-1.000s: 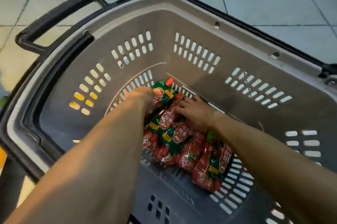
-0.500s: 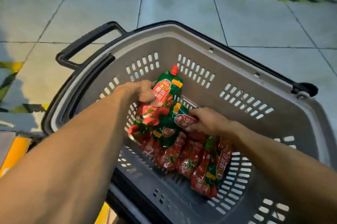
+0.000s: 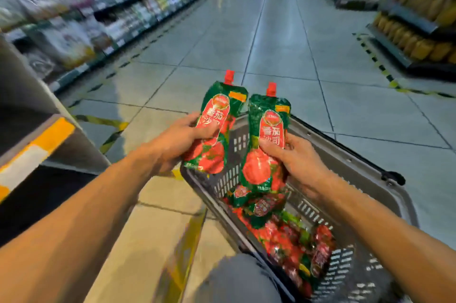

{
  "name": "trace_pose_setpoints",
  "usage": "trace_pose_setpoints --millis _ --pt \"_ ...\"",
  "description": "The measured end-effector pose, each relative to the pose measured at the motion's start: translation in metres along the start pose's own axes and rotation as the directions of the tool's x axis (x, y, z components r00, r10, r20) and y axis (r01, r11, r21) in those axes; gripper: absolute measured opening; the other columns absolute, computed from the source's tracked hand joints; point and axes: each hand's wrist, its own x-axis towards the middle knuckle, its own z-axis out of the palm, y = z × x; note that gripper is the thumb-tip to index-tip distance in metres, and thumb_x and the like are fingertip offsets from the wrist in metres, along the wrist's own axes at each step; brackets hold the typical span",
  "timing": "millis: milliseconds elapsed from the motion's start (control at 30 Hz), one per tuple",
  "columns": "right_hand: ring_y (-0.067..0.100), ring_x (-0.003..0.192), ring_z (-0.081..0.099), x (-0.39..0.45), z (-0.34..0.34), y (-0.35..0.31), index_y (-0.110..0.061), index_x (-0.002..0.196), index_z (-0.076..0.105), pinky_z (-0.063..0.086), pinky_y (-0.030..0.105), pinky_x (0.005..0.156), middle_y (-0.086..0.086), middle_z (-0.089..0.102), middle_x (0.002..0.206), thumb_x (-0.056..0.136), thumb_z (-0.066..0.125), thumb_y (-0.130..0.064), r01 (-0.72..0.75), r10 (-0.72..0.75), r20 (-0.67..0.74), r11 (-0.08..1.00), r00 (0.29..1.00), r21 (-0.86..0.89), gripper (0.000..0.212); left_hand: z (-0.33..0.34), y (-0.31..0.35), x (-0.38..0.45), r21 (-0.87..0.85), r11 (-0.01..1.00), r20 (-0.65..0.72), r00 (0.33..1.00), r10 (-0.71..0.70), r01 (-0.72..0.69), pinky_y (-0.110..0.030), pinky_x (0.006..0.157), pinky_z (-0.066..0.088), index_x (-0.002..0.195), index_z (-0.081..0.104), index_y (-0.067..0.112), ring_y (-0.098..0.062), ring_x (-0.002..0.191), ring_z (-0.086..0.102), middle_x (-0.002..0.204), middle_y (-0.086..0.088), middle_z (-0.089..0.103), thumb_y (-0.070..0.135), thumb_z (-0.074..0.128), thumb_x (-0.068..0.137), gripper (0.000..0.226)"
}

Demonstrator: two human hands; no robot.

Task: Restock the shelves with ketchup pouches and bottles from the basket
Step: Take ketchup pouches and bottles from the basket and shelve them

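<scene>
My left hand (image 3: 177, 141) grips a green and red ketchup pouch (image 3: 217, 127) with a red cap, held upright above the left rim of the grey basket (image 3: 385, 199). In my right hand (image 3: 296, 162) is a second upright ketchup pouch (image 3: 265, 144), over the basket's inside. Several more ketchup pouches (image 3: 291, 233) lie on the basket floor below. No bottles are in sight.
A shelf unit with a yellow and white edge strip (image 3: 32, 152) stands close at my left. Stocked shelves (image 3: 98, 13) line the aisle's left side and more shelves (image 3: 417, 26) the right. Tiled floor (image 3: 271, 38) stretches ahead. My knee (image 3: 237, 278) shows at the bottom.
Both hands have risen out of the basket, each with one pouch. The view has swung up from the basket to the aisle.
</scene>
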Motion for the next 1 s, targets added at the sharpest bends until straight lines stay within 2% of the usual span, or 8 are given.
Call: trace_pose_setpoints --millis 67,167,233,367,567,767,900,1000 --pt "0.023 0.086 0.072 -0.008 0.034 -0.024 -0.01 0.102 0.073 0.058 0.04 0.086 0.01 0.077 0.098 0.089 0.073 -0.017 -0.028 0.025 0.052 0.998 0.998 0.053 0.015 -0.02 0.01 -0.039 -0.094 0.995 -0.11 0.994 0.023 -0.033 -0.029 0.062 0.057 0.101 0.063 0.01 -0.017 0.063 0.067 0.08 -0.006 0.072 0.014 0.062 0.091 0.011" --pt "0.02 0.077 0.07 -0.021 0.086 -0.051 -0.01 0.102 0.072 0.057 0.036 0.078 0.007 0.075 0.088 0.092 0.068 -0.013 -0.111 0.099 0.174 0.992 0.98 0.062 0.012 -0.055 0.014 -0.096 -0.24 0.97 -0.289 0.957 -0.023 -0.049 -0.052 0.096 0.05 0.116 0.062 0.0 -0.032 0.082 0.065 0.099 -0.021 0.068 0.011 0.052 0.093 0.027" --pt "0.02 0.07 0.068 -0.029 0.121 -0.06 -0.008 0.1 0.07 0.056 0.032 0.068 0.008 0.073 0.082 0.092 0.062 -0.006 -0.146 0.128 0.281 0.988 0.951 0.044 0.011 -0.078 0.01 -0.132 -0.268 0.961 -0.397 0.917 -0.041 -0.073 -0.061 0.104 0.045 0.124 0.06 -0.004 -0.044 0.099 0.065 0.111 -0.026 0.069 0.01 0.052 0.091 0.037" --pt "0.021 0.082 0.068 -0.046 0.194 -0.063 -0.008 0.104 0.072 0.055 0.039 0.082 0.01 0.074 0.094 0.092 0.063 -0.005 -0.119 0.137 0.416 0.99 0.899 -0.071 0.015 -0.118 -0.01 -0.195 -0.203 0.97 -0.58 0.815 -0.008 -0.135 -0.061 0.102 0.047 0.117 0.066 0.001 -0.047 0.108 0.065 0.11 -0.023 0.072 0.003 0.059 0.091 0.027" --pt "0.011 0.07 0.072 -0.053 0.292 -0.057 -0.015 0.103 0.073 0.054 0.021 0.053 0.001 0.078 0.089 0.09 0.07 -0.013 -0.03 0.109 0.52 0.987 0.847 -0.158 0.014 -0.166 -0.056 -0.269 -0.224 0.957 -0.774 0.63 -0.058 -0.187 -0.044 0.087 0.057 0.104 0.07 0.011 -0.027 0.085 0.072 0.101 -0.015 0.076 -0.006 0.058 0.091 0.025" --pt "0.008 0.077 0.075 -0.049 0.379 -0.041 -0.021 0.108 0.072 0.053 0.021 0.061 -0.005 0.079 0.093 0.092 0.069 -0.016 0.073 0.074 0.61 0.974 0.789 -0.213 0.017 -0.199 -0.076 -0.307 -0.302 0.926 -0.889 0.416 -0.19 -0.224 -0.035 0.068 0.058 0.1 0.069 0.02 -0.02 0.079 0.075 0.089 -0.002 0.078 -0.004 0.058 0.091 0.028" --pt "0.01 0.079 0.075 -0.033 0.434 -0.038 -0.014 0.111 0.07 0.055 0.019 0.057 -0.001 0.079 0.096 0.094 0.068 -0.012 0.094 0.052 0.641 0.977 0.766 -0.191 0.018 -0.207 -0.082 -0.319 -0.338 0.919 -0.889 0.39 -0.24 -0.206 -0.045 0.078 0.061 0.099 0.07 0.02 -0.03 0.087 0.075 0.09 -0.005 0.078 -0.004 0.055 0.092 0.029" --pt "0.018 0.088 0.075 -0.017 0.473 -0.042 -0.016 0.103 0.07 0.06 0.026 0.071 0.006 0.077 0.102 0.094 0.068 -0.009 0.168 -0.012 0.661 0.97 0.751 -0.174 0.012 -0.211 -0.088 -0.325 -0.329 0.925 -0.894 0.379 -0.24 -0.191 -0.047 0.079 0.061 0.1 0.069 0.019 -0.029 0.085 0.075 0.09 -0.005 0.078 -0.004 0.056 0.093 0.028"
